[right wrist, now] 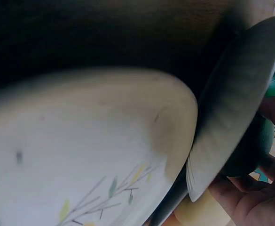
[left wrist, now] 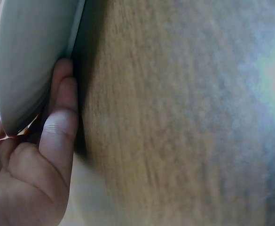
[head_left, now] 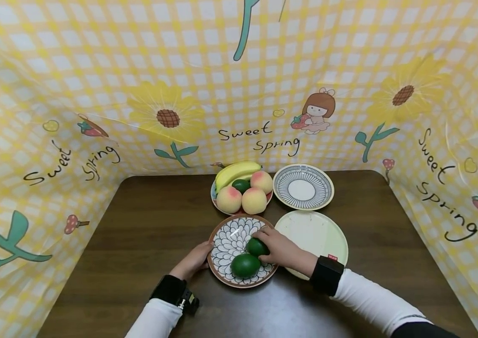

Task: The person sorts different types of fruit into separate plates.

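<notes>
My left hand (head_left: 194, 260) grips the left rim of a brown-edged plate with a petal pattern (head_left: 225, 245). In the left wrist view, that hand (left wrist: 38, 169) has fingers against the underside of the plate (left wrist: 31, 61). My right hand (head_left: 283, 249) holds a dark green avocado (head_left: 257, 247) over the right part of this plate. A second, larger-looking avocado (head_left: 245, 266) lies in the plate just in front of it. The right wrist view shows the hand's fingers (right wrist: 272, 109) around the avocado (right wrist: 252, 148), past the plate's raised edge (right wrist: 238, 89).
Behind stands a plate with a banana (head_left: 236, 173), several peaches (head_left: 254, 201) and a green fruit (head_left: 241, 186). A black-lined plate (head_left: 302, 188) is at the back right. A pale green plate (head_left: 306, 230) sits under my right forearm. Checked cloth (head_left: 222, 84) surrounds the brown table (head_left: 137, 234).
</notes>
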Demonstrator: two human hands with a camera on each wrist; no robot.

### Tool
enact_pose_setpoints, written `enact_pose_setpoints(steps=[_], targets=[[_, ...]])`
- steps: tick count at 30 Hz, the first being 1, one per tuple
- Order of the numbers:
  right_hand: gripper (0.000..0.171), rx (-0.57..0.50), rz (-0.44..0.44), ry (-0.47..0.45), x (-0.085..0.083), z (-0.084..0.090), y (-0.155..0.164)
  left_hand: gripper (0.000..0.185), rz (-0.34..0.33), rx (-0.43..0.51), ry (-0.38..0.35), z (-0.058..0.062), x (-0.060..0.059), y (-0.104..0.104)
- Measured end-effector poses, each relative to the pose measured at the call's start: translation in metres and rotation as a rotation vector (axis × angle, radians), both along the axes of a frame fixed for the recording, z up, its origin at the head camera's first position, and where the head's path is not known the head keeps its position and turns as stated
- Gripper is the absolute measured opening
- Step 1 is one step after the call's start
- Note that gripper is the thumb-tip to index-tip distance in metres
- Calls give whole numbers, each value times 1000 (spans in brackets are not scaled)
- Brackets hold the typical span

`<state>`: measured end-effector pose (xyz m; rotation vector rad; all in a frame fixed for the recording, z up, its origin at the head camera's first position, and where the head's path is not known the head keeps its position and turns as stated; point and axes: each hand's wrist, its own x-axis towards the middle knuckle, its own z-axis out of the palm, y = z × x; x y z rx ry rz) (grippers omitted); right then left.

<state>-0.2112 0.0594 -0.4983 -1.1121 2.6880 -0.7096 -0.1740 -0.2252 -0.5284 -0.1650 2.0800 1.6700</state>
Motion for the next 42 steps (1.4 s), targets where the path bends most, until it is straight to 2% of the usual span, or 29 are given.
enact_pose_setpoints(steps=[4, 7, 13, 17, 22, 30, 32, 36, 39, 42], targets=[[58, 30, 2, 65, 2, -2, 0, 51, 7, -30, -3, 1, -1, 0], [59, 45, -2, 77, 2, -2, -1, 51, 11, -45, -5, 2, -2, 1], [62, 51, 7, 56, 4, 0, 0, 53, 18, -47, -1, 1, 1, 2], [64, 56, 2, 32, 5, -2, 2, 53, -1, -17, 3, -2, 3, 1], [67, 66, 11, 47, 3, -4, 3, 51, -14, 11, 16, -4, 3, 0], [74, 57, 7, 3, -8, 10, 6, 48, -20, 11, 27, -4, 4, 0], [75, 42, -5, 4, -12, 18, 7, 47, -21, 22, 28, -5, 5, 0], [64, 1, -52, 30, -26, 39, 6, 46, -28, 47, 27, -6, 4, 1], [54, -52, -96, 43, -43, 52, 1, 49, -31, 45, 22, -4, 4, 0], [50, -115, -131, 21, -65, 60, -6, 54, -22, 29, 19, -1, 4, 0]])
